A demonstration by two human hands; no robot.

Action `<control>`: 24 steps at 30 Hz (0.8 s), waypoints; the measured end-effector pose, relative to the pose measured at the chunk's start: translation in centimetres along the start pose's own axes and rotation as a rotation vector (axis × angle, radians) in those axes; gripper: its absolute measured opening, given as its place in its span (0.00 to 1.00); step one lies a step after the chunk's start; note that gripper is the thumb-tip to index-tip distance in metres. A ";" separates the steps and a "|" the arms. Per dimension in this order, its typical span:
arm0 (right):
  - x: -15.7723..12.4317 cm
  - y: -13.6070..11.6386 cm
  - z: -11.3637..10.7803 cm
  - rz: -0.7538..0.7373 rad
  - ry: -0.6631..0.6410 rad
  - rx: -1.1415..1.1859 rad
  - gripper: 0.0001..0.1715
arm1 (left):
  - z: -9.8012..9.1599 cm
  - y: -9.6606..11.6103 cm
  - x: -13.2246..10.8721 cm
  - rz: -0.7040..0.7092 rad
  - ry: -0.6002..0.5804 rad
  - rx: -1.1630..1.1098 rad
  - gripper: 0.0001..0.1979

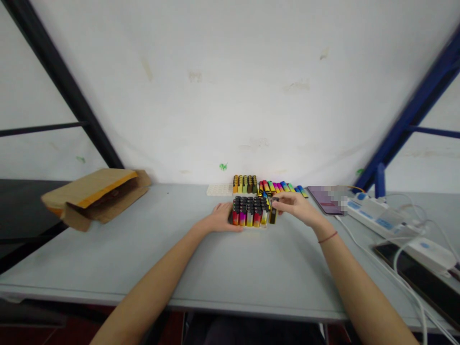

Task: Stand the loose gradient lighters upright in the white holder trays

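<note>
A block of upright lighters [250, 211] with black tops and red, purple and yellow bodies stands in a pale tray [256, 227] in front of me. My left hand [221, 218] grips the left side of that tray, thumb along its near edge. At its right end, my right hand [293, 207] pinches a dark lighter [273, 213] with yellow on it, held upright beside the rows. Whether this lighter touches the tray I cannot tell. Behind lie several loose colourful lighters [283, 187], partly hidden by my right hand.
Against the wall stand more upright lighters [245, 184] beside a pale perforated tray [219, 190]. An opened cardboard box [97, 191] sits at the left. On the right are a purple flat object [325, 200], a power strip [402, 235], white cables and a phone [417, 273].
</note>
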State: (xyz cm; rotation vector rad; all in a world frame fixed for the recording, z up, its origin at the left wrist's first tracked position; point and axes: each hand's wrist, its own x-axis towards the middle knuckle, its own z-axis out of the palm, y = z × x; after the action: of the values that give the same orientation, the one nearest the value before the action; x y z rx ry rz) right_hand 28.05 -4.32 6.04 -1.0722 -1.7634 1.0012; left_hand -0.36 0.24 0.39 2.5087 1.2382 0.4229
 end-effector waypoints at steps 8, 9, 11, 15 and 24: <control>-0.3 0.0 0.5 0.024 -0.144 -0.165 0.16 | 0.0 0.1 -0.1 0.007 0.004 0.011 0.43; -0.3 0.1 0.6 0.014 -0.139 -0.193 0.16 | 0.0 0.2 -0.2 0.005 0.003 0.013 0.43; -0.2 0.3 0.8 -0.015 -0.127 -0.237 0.16 | -0.1 0.3 -0.2 -0.004 -0.004 0.022 0.43; -0.1 0.5 0.9 -0.066 -0.134 -0.261 0.14 | -0.1 0.3 -0.2 -0.009 -0.011 0.022 0.42; -0.4 -0.3 1.1 -0.088 -0.130 -0.235 0.17 | -0.2 0.1 -0.1 0.015 0.009 -0.037 0.43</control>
State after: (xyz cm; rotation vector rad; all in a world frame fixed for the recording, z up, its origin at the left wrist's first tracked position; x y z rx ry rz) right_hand 27.06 -4.98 5.81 -1.0816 -2.0555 0.8409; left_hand -0.40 0.15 0.56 2.4889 1.2043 0.4577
